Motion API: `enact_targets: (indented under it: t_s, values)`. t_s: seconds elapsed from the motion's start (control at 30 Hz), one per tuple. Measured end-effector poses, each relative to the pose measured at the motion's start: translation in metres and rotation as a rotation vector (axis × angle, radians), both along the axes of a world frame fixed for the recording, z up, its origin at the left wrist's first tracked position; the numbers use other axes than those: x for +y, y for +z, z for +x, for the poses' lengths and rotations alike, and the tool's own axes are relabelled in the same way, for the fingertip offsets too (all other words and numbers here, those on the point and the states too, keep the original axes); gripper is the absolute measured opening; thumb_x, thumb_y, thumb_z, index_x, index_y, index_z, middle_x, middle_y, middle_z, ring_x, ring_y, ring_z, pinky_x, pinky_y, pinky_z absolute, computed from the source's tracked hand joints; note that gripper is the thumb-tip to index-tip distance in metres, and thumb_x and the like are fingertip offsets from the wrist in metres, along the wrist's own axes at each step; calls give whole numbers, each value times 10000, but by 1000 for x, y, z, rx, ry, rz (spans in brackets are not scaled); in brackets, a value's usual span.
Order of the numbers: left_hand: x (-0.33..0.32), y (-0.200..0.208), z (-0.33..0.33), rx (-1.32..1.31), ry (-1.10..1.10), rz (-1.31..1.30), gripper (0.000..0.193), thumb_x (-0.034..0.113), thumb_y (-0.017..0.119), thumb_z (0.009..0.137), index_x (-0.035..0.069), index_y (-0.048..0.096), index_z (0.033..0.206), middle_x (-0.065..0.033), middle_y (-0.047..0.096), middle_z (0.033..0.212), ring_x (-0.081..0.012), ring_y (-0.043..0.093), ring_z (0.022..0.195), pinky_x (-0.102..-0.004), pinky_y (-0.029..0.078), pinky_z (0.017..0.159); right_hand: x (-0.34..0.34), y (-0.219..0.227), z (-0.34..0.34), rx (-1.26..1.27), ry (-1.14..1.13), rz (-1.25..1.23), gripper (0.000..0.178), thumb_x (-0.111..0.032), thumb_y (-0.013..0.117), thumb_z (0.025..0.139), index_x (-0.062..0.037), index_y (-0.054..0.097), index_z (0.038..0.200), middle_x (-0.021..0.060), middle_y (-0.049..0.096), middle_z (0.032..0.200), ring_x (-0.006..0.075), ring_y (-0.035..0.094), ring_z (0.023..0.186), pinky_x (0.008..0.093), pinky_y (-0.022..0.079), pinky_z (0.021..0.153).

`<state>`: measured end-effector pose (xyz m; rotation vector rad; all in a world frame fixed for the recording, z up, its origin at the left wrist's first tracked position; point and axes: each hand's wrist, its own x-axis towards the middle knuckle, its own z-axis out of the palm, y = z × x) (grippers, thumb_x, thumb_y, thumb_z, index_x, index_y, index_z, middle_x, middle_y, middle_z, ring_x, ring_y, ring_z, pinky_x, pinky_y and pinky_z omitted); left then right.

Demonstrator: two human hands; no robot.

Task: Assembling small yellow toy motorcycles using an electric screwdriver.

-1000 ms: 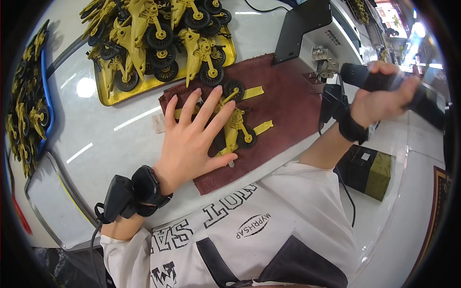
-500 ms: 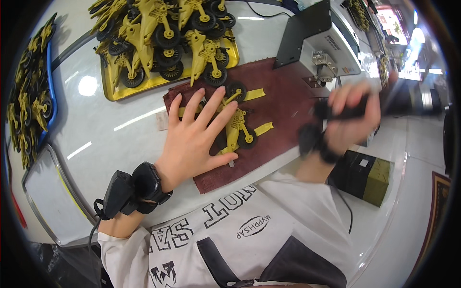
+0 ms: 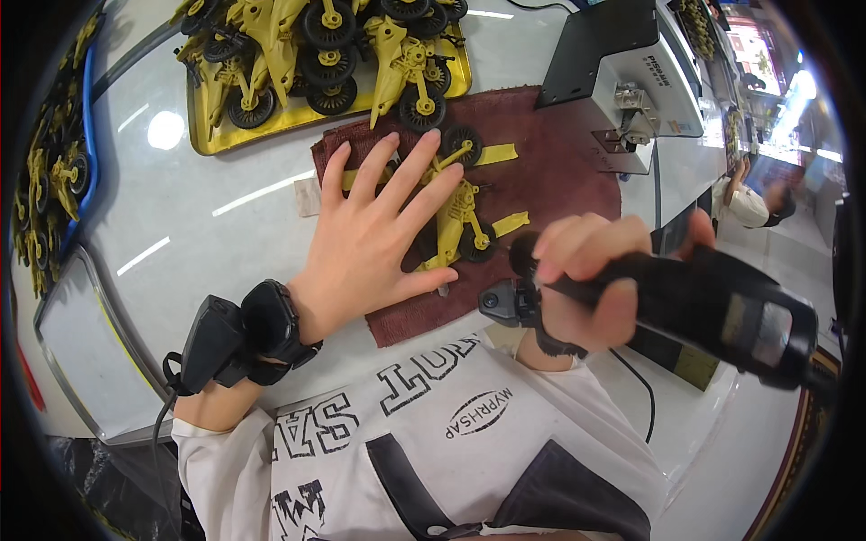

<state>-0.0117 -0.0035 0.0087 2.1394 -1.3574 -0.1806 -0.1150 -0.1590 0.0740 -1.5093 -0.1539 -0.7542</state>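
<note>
My left hand (image 3: 370, 225) lies flat with its fingers spread over a yellow toy motorbike (image 3: 454, 216) on a dark red cloth (image 3: 559, 162). The bike rests on its side, its two black wheels facing right and yellow tape strips sticking out beside them; my palm and fingers hide part of it. In my right hand (image 3: 591, 288) is a black electric screwdriver (image 3: 713, 307), gripped round its body. It is held nearly level, the narrow front end pointing left just beside the bike's lower wheel. Whether that tip touches anything, I cannot tell.
A yellow tray (image 3: 216, 140) piled with similar toy bikes stands behind the cloth. A blue tray (image 3: 90, 171) of more bikes is at far left. The grey screw-feeder box (image 3: 654, 99) stands back right. Both wrists carry black devices, and a person (image 3: 749, 203) sits in the distance.
My right hand has brought the electric screwdriver left and nearer, from beside the grey box to next to the bike's lower wheel. The left hand stays spread on the bike.
</note>
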Motion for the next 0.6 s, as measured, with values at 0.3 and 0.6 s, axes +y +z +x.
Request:
enact_targets:
  t_s: [0.3,0.6]
  values:
    - [-2,3,1,-18,-12,8,825,528,688,628,157,431,1319,-98,306,1434,-347,316,1256,-525,167,1044,4,-12,5,-66,-13,-9,716,44,591,808,-95,127,1335,152,543,801,222,555,612,348,489,593]
    - [-3,8,3,-10,-6,35,804,512,686,638,141,448,1311,-111,370,1386,-356,336,1235,-531,174,1030,-23,18,7,-170,-197,60,576,-169,540,874,-102,209,1340,86,492,709,180,488,492,330,439,494]
